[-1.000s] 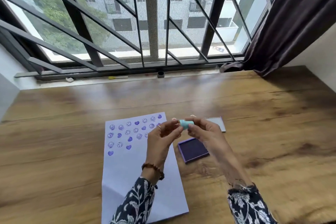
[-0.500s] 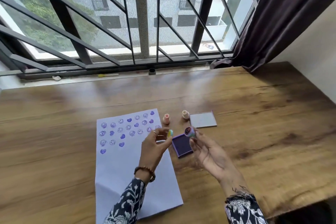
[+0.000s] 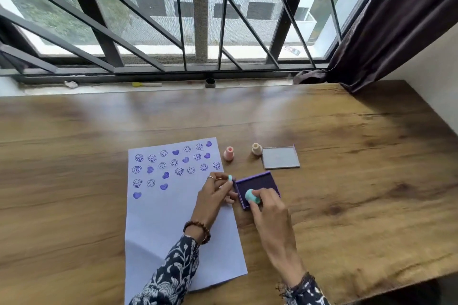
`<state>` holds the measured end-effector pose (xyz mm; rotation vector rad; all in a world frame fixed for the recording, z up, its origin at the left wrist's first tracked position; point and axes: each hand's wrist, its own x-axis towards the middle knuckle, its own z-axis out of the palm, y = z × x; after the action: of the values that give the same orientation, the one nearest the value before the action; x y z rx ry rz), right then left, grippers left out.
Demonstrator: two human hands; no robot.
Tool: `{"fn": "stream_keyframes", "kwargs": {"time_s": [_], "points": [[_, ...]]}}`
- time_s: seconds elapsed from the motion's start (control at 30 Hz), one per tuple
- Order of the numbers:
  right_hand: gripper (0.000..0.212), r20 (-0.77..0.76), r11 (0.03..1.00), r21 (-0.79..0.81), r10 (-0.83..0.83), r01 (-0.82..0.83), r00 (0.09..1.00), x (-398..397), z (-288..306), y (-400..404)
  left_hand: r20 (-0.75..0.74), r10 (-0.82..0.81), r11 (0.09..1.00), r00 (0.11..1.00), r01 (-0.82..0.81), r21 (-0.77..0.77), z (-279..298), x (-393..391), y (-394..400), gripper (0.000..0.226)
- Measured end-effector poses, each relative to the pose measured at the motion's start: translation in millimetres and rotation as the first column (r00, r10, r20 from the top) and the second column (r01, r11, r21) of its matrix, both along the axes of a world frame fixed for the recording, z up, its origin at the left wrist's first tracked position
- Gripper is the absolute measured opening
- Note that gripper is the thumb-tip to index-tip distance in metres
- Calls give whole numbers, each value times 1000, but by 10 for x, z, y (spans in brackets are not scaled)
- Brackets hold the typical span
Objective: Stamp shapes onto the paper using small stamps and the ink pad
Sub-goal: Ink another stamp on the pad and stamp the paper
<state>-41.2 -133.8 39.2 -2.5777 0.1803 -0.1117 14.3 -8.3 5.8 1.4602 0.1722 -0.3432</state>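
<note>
Inking teal stamp (image 3: 252, 196) face-down on purple ink pad (image 3: 257, 187), right hand (image 3: 266, 208) fingers pinched on it | left hand (image 3: 214, 195) pinches its teal cap (image 3: 230, 178), kept off paper (image 3: 173, 218) | pad sits beside sheet for short transfers; pink stamp (image 3: 229, 153), cream stamp (image 3: 257, 149), lid (image 3: 280, 158) parked clear.

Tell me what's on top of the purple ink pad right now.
A teal stamp, pinched in the right hand, stands on the ink pad. The stamp's face is hidden against the pad. The left hand holds a small teal cap beside the pad, not on it.
</note>
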Motion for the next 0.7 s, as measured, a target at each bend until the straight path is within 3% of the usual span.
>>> {"fn": "stream_keyframes", "kwargs": {"time_s": [0.2,0.33,0.5,0.7], "points": [[13,-102,996,-79,33,-41,994,203,33,-16,7,18,1000,1000,-18,9,-37,-1,3,13],[9,-213,982,-112,127,-154,969,402,48,-93,7,15,1000,1000,-15,25,-64,-6,6,11],[7,-387,980,-29,170,-196,906,683,163,-133,-9,23,999,1000,-22,29,-45,19,23,9],[11,-415,969,-113,155,-220,897,669,202,-11,-3,-15,999,1000,15,41,110,-34,95,9]]}}
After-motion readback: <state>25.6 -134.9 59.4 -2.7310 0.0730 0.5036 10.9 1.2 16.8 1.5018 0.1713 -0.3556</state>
